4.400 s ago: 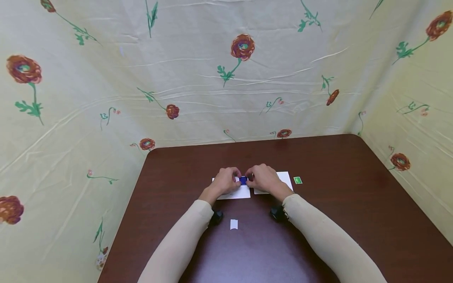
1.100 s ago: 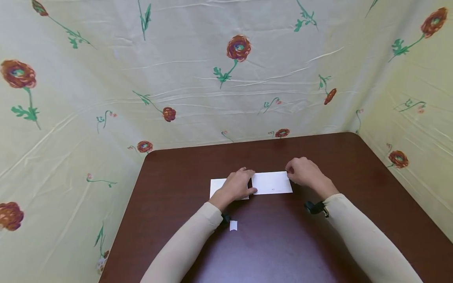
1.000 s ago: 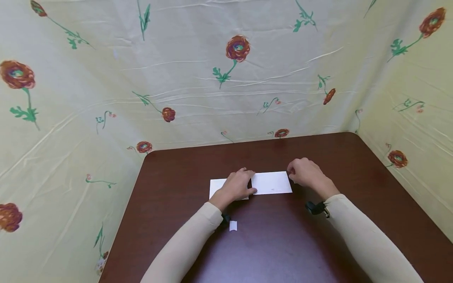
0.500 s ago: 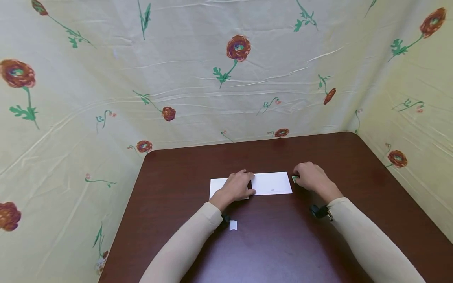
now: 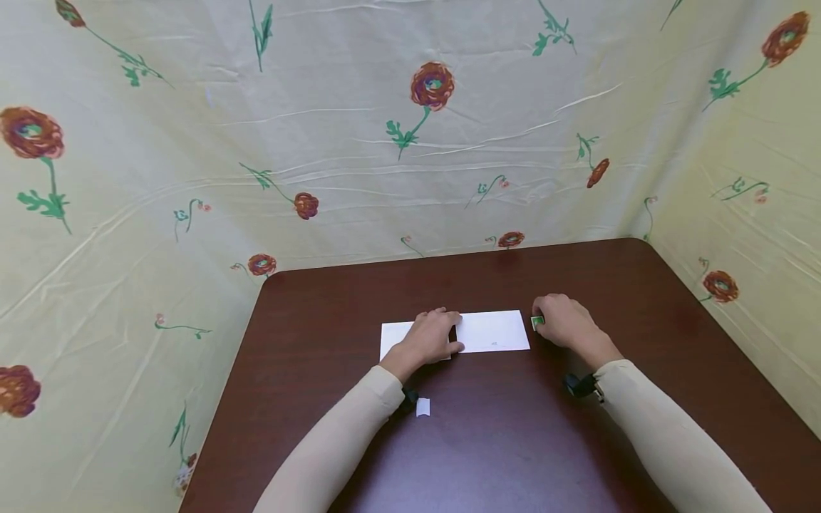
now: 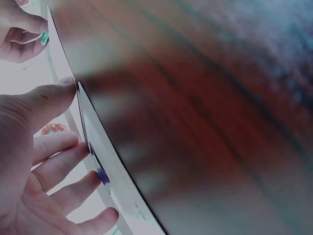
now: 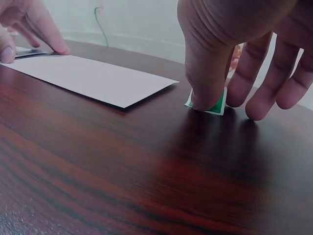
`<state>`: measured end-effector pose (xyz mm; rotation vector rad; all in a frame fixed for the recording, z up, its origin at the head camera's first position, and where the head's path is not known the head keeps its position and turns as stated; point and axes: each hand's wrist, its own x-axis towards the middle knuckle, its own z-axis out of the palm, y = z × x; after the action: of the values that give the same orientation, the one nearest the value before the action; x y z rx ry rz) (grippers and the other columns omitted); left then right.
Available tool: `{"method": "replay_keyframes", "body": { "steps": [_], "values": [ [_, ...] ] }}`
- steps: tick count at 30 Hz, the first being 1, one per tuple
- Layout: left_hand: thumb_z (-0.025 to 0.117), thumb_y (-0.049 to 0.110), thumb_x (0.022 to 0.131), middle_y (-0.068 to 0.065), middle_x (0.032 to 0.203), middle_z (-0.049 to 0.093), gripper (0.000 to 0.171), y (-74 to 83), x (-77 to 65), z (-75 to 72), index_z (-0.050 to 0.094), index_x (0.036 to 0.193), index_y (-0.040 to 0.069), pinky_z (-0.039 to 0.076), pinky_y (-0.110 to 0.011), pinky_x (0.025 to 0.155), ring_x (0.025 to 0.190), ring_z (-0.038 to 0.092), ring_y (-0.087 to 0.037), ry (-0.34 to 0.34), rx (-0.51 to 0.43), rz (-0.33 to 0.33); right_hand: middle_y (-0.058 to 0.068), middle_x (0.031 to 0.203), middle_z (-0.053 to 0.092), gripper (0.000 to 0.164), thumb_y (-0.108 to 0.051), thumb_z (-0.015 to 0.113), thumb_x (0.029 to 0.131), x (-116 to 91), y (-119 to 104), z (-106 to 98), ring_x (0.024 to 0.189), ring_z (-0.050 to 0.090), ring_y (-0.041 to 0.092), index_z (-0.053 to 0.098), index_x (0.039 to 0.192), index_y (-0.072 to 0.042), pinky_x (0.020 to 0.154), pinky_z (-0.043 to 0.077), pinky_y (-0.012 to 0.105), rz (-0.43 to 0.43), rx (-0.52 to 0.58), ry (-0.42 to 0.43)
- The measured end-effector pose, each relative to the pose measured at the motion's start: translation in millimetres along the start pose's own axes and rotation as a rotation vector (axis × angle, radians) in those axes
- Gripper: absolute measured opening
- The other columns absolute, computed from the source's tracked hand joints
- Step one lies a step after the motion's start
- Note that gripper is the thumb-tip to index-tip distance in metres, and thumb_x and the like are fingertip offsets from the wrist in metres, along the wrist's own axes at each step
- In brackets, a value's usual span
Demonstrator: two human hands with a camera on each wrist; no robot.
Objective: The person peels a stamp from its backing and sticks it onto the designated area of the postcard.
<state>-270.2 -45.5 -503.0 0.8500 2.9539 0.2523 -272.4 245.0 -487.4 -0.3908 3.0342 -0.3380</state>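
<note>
Two white envelopes lie side by side on the table in the head view. My left hand (image 5: 426,336) rests with spread fingers over the left envelope (image 5: 393,335), thumb and fingertips touching the left edge of the right envelope (image 5: 494,331). In the left wrist view a dark blue stamp (image 6: 102,175) shows on the left envelope beside my fingers. Right of the envelopes, my right hand (image 5: 564,319) pinches a small green stamp (image 5: 536,323) with a white border. In the right wrist view my thumb covers much of this green stamp (image 7: 219,104), which is tilted up close to the tabletop.
A small white paper scrap (image 5: 423,407) lies on the brown table (image 5: 487,442), nearer to me than the envelopes. Behind and beside the table hangs a pale flowered curtain (image 5: 359,142). Dark wrist cameras (image 5: 579,385) sit under both wrists.
Earlier both hands worked at the blue stamp on the left envelope. The left hand then moved onto the right envelope's edge. The right hand went right and took hold of the green stamp.
</note>
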Motion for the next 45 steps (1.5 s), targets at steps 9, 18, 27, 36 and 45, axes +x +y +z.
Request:
{"method": "replay_keyframes", "body": {
  "steps": [9, 18, 27, 36, 45],
  "values": [
    [0.075, 0.041, 0.088, -0.002, 0.138, 0.063, 0.058, 0.9, -0.9, 0.2, 0.060, 0.137, 0.014, 0.041, -0.053, 0.108, 0.138, 0.050, -0.027, 0.005, -0.011, -0.008, 0.001, 0.076, 0.061, 0.005, -0.010, 0.070, 0.084, -2, 1, 0, 0.066, 0.053, 0.020, 0.065, 0.084, -0.013, 0.055, 0.044, 0.034, -0.023, 0.040, 0.053],
    [0.075, 0.040, 0.089, -0.002, 0.140, 0.062, 0.058, 1.5, -2.0, -1.4, 0.060, 0.137, 0.013, 0.040, -0.056, 0.109, 0.139, 0.049, -0.028, -0.004, -0.019, -0.011, 0.000, 0.074, 0.060, 0.005, -0.011, 0.070, 0.085, -4, -2, -8, 0.064, 0.053, 0.019, 0.066, 0.083, -0.014, 0.057, 0.044, 0.032, -0.033, 0.089, 0.039],
    [0.074, 0.040, 0.089, -0.002, 0.141, 0.061, 0.057, 2.0, -1.9, -0.4, 0.059, 0.137, 0.013, 0.040, -0.056, 0.109, 0.139, 0.049, -0.028, -0.004, -0.012, -0.010, 0.000, 0.072, 0.059, 0.006, -0.014, 0.073, 0.086, -8, -13, -18, 0.064, 0.053, 0.018, 0.067, 0.083, -0.014, 0.057, 0.043, 0.030, -0.034, 0.124, 0.000],
    [0.074, 0.039, 0.090, -0.002, 0.144, 0.059, 0.058, 2.5, -3.2, 0.2, 0.058, 0.139, 0.013, 0.038, -0.055, 0.111, 0.140, 0.047, -0.028, -0.013, -0.011, -0.017, -0.003, 0.073, 0.061, 0.005, -0.011, 0.071, 0.085, -16, -34, -32, 0.064, 0.053, 0.015, 0.068, 0.083, -0.015, 0.058, 0.044, 0.030, -0.119, 0.121, 0.027],
    [0.073, 0.039, 0.090, -0.002, 0.142, 0.060, 0.057, 2.4, -3.8, -0.6, 0.059, 0.138, 0.013, 0.038, -0.055, 0.111, 0.140, 0.047, -0.028, -0.018, -0.014, -0.016, -0.006, 0.072, 0.061, 0.007, -0.009, 0.069, 0.084, -21, -57, -38, 0.062, 0.051, 0.013, 0.069, 0.083, -0.016, 0.057, 0.043, 0.029, -0.188, 0.120, 0.034]
  ]
}}
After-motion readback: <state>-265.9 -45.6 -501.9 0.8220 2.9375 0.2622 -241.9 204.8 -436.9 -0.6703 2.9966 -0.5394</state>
